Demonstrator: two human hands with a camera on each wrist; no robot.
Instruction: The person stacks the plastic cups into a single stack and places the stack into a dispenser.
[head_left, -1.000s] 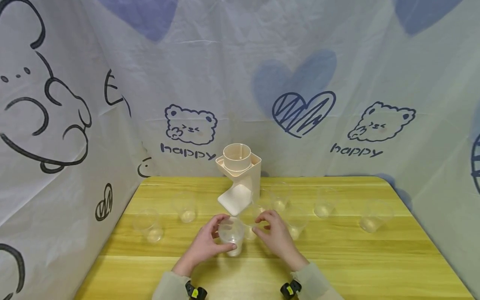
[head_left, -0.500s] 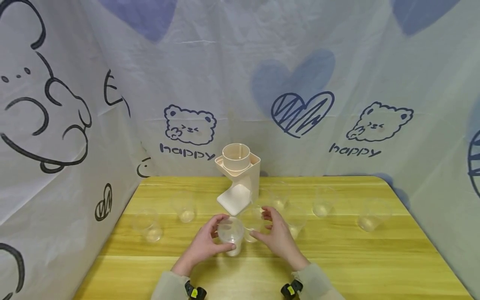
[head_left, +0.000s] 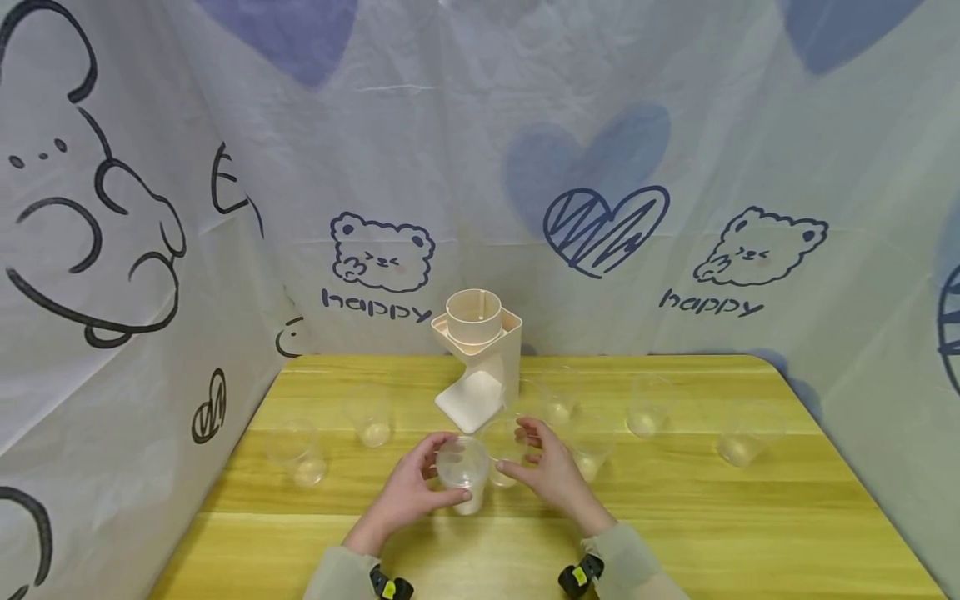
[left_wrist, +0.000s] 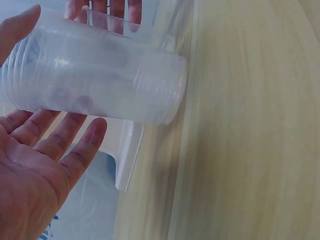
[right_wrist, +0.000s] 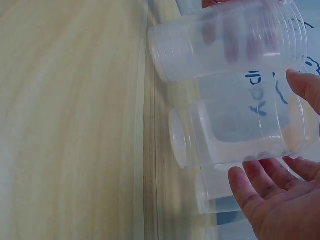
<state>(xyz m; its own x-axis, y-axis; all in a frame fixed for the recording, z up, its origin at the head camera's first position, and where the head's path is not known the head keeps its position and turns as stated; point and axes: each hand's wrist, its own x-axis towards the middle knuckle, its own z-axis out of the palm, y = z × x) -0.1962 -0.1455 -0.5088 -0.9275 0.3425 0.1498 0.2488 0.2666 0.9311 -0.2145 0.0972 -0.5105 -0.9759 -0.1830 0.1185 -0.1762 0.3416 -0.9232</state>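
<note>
My left hand (head_left: 415, 485) holds a stack of nested clear plastic cups (head_left: 462, 475) upright on the table. In the left wrist view, the thumb lies on one side of this stack (left_wrist: 110, 72) and the fingers on the other. Just right of it, my right hand (head_left: 553, 473) curves round a clear plastic cup (head_left: 506, 442). The right wrist view shows the fingertips against the side of this cup (right_wrist: 240, 127) and the thumb near its rim. The cup stands beside the stack; whether they touch is hard to tell.
A cream stand (head_left: 487, 358) with a round holder on top and a flat foot is behind the hands. Clear cups stand to the left (head_left: 300, 458) and right (head_left: 742, 442), with several more behind my right hand. A printed cloth (head_left: 465, 167) borders the wooden table (head_left: 675, 517).
My right hand's fingers have spread and come round the clear cup, with the thumb moving slightly left and toward me. My left hand and the stack have stayed in place.
</note>
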